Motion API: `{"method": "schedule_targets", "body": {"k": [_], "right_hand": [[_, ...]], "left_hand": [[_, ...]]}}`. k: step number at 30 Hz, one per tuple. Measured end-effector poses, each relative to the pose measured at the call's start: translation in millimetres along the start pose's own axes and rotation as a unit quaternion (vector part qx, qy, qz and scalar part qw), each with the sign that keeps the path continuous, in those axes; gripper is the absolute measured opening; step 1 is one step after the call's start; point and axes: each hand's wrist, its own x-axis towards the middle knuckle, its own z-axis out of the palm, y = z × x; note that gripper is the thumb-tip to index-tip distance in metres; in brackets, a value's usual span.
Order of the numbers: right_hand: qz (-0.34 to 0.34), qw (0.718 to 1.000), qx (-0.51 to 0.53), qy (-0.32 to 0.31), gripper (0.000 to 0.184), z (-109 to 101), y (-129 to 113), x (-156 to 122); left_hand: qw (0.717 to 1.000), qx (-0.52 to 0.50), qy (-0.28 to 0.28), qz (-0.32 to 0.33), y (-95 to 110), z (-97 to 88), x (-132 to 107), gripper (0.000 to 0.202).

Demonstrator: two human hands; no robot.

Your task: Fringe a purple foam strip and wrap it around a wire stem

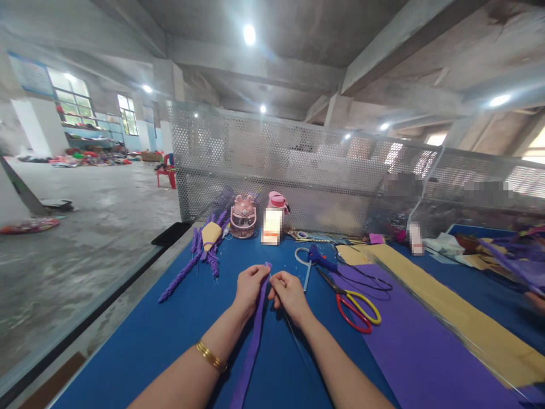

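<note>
Over the middle of the blue table, my left hand (249, 288) pinches the upper end of a long purple felt strip (254, 346), which hangs down toward me. Close beside it, my right hand (291, 296) has its fingers closed on a thin wire (295, 338) that trails down below the palm. The wire's tip is by the strip's top end; whether they touch, I cannot tell. To the right lie scissors (369, 326) with one red and one yellow handle, and a dark blue glue gun (322, 259) with a black cord.
Purple felt (413, 346) and yellow felt (451, 301) cover the table's right side. At left lie purple flower stems (181, 281) with a yellow wrap (211, 235). A pink bottle (243, 218) stands before a perforated metal screen (306, 170). Another person's hand (535, 300) shows at far right.
</note>
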Motion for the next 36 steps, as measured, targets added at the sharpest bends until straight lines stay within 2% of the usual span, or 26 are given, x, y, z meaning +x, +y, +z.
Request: {"method": "schedule_targets", "body": {"k": [8,16,26,32,36], "right_hand": [[0.005,1.000,-0.030,-0.001,0.019,-0.6,5.9,-0.1],[-0.059,0.992,-0.106,0.039,0.017,-6.5,5.3,1.2],[-0.082,0.981,-0.168,0.044,0.022,-7.1,7.0,2.2],[-0.071,0.964,-0.249,0.061,0.024,-17.0,8.6,5.9],[-0.047,0.938,-0.336,0.071,0.019,-24.2,11.3,7.0]], "left_hand": [[1.000,0.012,0.016,-0.007,2.4,0.3,-1.0,0.029],[0.999,0.018,0.030,-0.006,0.8,-0.8,1.0,0.027],[0.999,0.034,0.030,-0.012,3.6,-0.7,-0.6,0.030],[0.998,0.043,0.039,-0.013,3.1,-3.9,2.4,0.033],[0.998,0.054,0.045,-0.006,3.4,-4.4,2.4,0.031]]}}
